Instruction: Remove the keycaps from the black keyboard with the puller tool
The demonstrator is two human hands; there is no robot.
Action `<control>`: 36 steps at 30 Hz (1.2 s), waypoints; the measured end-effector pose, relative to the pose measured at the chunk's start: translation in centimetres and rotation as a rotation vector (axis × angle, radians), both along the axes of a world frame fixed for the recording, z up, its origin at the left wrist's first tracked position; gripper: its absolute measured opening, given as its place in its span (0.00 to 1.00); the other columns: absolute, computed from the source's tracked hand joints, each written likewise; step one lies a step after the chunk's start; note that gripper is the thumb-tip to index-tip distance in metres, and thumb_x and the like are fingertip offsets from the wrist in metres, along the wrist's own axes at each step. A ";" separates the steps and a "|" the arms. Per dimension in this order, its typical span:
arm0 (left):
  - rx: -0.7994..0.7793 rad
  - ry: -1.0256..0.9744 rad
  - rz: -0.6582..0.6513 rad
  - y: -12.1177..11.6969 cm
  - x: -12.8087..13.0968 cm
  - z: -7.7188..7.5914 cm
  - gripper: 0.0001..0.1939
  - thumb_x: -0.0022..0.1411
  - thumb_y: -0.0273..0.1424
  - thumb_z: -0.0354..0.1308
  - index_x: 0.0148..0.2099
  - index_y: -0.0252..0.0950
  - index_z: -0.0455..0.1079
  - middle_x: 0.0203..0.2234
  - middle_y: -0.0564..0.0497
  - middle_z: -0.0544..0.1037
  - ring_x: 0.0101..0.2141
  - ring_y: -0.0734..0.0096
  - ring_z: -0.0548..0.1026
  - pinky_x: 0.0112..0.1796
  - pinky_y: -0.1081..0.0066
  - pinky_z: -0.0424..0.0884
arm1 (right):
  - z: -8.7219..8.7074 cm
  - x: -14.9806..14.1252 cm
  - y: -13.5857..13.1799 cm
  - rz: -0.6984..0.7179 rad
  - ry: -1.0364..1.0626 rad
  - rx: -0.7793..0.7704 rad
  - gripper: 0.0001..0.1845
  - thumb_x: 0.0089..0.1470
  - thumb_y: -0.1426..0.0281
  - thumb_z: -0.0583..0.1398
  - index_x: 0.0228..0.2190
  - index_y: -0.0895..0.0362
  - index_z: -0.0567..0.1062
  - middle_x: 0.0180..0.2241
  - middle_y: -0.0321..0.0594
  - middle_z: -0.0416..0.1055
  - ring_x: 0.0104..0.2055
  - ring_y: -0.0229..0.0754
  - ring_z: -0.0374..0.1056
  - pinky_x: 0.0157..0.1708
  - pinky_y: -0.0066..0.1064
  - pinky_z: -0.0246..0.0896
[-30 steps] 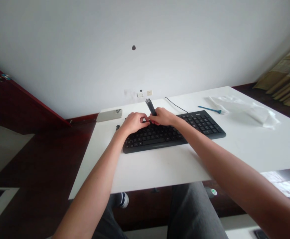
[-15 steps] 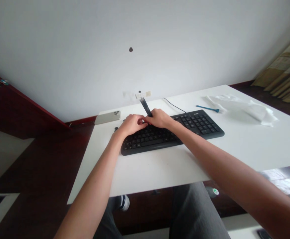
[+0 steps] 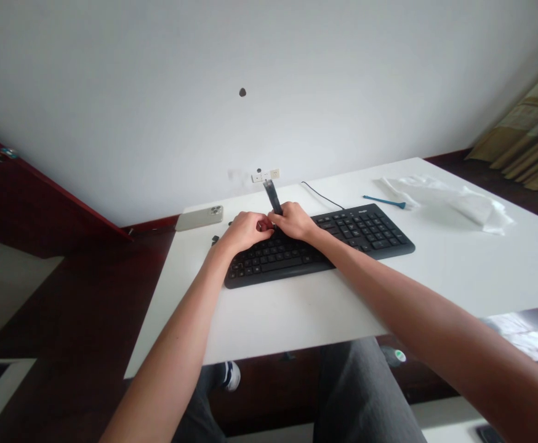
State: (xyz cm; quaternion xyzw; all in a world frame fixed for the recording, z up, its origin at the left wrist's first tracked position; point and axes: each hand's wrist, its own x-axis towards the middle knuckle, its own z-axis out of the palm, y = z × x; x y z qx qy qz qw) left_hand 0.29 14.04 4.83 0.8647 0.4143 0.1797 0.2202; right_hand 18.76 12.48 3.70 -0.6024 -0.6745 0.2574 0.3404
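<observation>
Two bare hands at work over a black keyboard [image 3: 365, 231], which lies flat on the white table [image 3: 287, 320] beneath both of them. Right hand [image 3: 294, 219]: clamped on a black brush-like tool [image 3: 273, 195], thumb along its side; the tool's pale, frayed-looking tip points up and away from the hand, leaning a little to the left. Left hand [image 3: 249, 231]: over the left part of the keyboard, thumb and forefinger curled toward each other just beside the right hand's fingers. Whether they close on anything cannot be told (the fingertips are small and shaded at this point).

Keyboard extends right of the right hand, number pad uncovered; its left front corner shows nearer the wearer than the left hand. Black cable [image 3: 322, 195] leaves its back edge, beyond and to the right of the right hand.

Other items, by position: phone [image 3: 199, 218], beyond and left of the left hand, camera lenses up. Small dark piece [image 3: 215, 239], left of the left hand, near the wrist; identity unclear. Blue rod with a flared end [image 3: 384, 201], right of the right hand, behind the keyboard. Crumpled white plastic [image 3: 453, 200], farther right of the same hand.
</observation>
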 end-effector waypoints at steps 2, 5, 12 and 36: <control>-0.001 -0.005 -0.003 0.0 0.0 0.0 0.04 0.57 0.29 0.64 0.37 0.37 0.79 0.28 0.52 0.81 0.30 0.68 0.77 0.33 0.69 0.68 | -0.1 0.2 0.3 -0.036 0.150 0.005 0.17 0.54 0.62 0.56 0.17 0.55 0.62 0.17 0.35 0.59 0.23 0.36 0.55 0.24 0.31 0.48; -0.003 -0.012 -0.008 0.0 0.1 -0.1 0.04 0.57 0.29 0.64 0.36 0.38 0.78 0.27 0.53 0.80 0.29 0.70 0.76 0.33 0.70 0.68 | -0.3 0.6 0.7 -0.086 0.267 0.016 0.18 0.54 0.62 0.55 0.17 0.53 0.58 0.17 0.33 0.55 0.22 0.35 0.52 0.24 0.31 0.48; 0.140 -0.072 0.026 0.1 0.4 -0.6 0.04 0.56 0.29 0.63 0.37 0.38 0.74 0.33 0.53 0.80 0.30 0.70 0.75 0.35 0.69 0.69 | -0.6 0.4 0.8 -0.114 0.240 0.082 0.17 0.51 0.62 0.57 0.17 0.53 0.59 0.17 0.32 0.54 0.23 0.35 0.52 0.25 0.32 0.46; 0.360 0.405 -0.066 4.3 3.5 1.2 0.02 0.55 0.30 0.65 0.33 0.38 0.76 0.51 0.43 0.75 0.54 0.49 0.68 0.51 0.55 0.67 | 0.2 2.0 1.5 -0.322 0.418 0.184 0.17 0.55 0.60 0.56 0.20 0.55 0.67 0.19 0.35 0.63 0.25 0.39 0.60 0.29 0.31 0.56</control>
